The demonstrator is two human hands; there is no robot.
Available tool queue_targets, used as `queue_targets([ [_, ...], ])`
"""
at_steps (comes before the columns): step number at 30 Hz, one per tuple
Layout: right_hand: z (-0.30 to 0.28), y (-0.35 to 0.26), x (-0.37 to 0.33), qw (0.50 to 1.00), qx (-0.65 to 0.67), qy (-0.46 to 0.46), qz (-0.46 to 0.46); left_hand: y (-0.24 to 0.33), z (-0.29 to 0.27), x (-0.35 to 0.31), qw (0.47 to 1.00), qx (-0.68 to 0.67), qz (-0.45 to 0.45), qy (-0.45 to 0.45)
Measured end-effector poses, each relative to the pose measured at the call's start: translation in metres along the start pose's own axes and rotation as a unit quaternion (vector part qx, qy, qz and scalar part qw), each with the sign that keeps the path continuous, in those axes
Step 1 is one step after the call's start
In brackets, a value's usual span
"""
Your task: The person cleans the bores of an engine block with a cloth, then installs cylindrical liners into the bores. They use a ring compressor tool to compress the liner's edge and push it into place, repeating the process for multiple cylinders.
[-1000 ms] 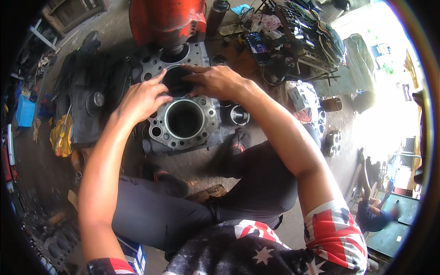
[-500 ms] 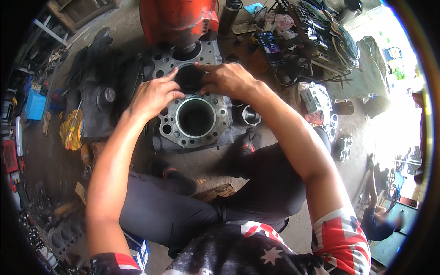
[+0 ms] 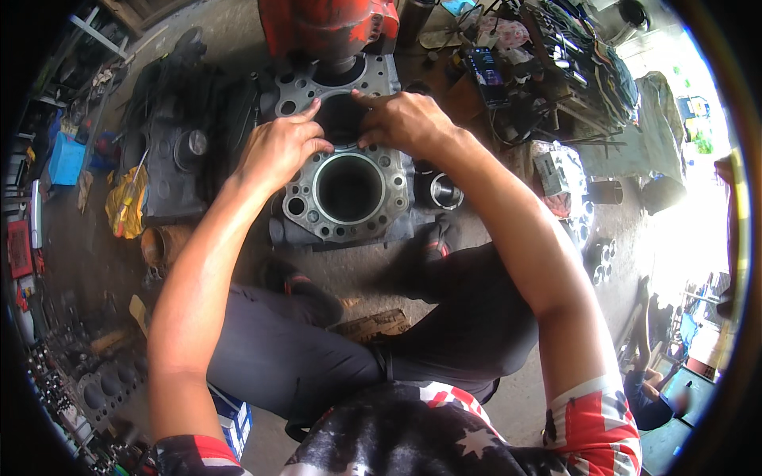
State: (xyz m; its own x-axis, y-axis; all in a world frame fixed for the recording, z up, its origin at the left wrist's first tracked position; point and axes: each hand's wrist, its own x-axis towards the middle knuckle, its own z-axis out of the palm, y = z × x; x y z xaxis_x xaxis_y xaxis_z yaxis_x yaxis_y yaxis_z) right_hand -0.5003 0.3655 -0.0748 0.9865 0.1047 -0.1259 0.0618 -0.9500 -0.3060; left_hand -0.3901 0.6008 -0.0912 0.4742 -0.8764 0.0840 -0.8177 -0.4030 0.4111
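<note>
An engine block (image 3: 385,213) with round cylinder bores lies before me. Both hands reach to its middle bore (image 3: 340,119), from opposite sides. My left hand (image 3: 283,143) rests at the left edge, its index finger stretched along the far rim and its thumb at the near rim. On the right edge, my right hand (image 3: 403,123) has its index finger on the far rim and its thumb low by the near rim. Finger and thumb stand apart on each hand; the other fingers are partly hidden. Nearer to me is another bore (image 3: 349,188) with a bright metal rim.
A red machine head (image 3: 329,28) stands over the far bore. Another dark block with a cylinder (image 3: 191,147) lies left, beside a yellow cloth (image 3: 125,205). Rightward are a metal cylinder part (image 3: 446,192), a phone (image 3: 486,75) and a cluttered bench. A person (image 3: 652,397) is at the far right.
The whole view has shifted, so the block appears slightly higher and farther right. Both hands keep to the middle bore's rim with almost the same finger placement.
</note>
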Motion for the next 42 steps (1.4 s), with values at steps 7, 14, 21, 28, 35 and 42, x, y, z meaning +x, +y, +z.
queue_targets([
  [7,-0.004,-0.007,0.008,0.998,-0.012,-0.035,0.042,0.007,-0.004,0.007,0.999,-0.014,-0.036,-0.025],
  [14,-0.011,-0.023,0.012,0.992,-0.037,-0.052,0.105,0.024,-0.009,0.023,0.986,0.057,-0.136,-0.083],
  [21,-0.014,-0.03,0.017,0.992,-0.086,-0.037,0.087,0.036,-0.021,0.036,0.977,0.057,-0.183,-0.098],
  [28,-0.014,-0.03,0.027,0.99,-0.086,-0.052,0.1,0.04,-0.024,0.039,0.972,0.073,-0.198,-0.103],
  [35,-0.015,-0.037,0.037,0.984,-0.104,-0.06,0.131,0.055,-0.031,0.044,0.964,0.138,-0.193,-0.117],
  [42,-0.023,-0.043,0.037,0.987,-0.076,-0.054,0.134,0.059,-0.027,0.049,0.958,0.169,-0.199,-0.121],
])
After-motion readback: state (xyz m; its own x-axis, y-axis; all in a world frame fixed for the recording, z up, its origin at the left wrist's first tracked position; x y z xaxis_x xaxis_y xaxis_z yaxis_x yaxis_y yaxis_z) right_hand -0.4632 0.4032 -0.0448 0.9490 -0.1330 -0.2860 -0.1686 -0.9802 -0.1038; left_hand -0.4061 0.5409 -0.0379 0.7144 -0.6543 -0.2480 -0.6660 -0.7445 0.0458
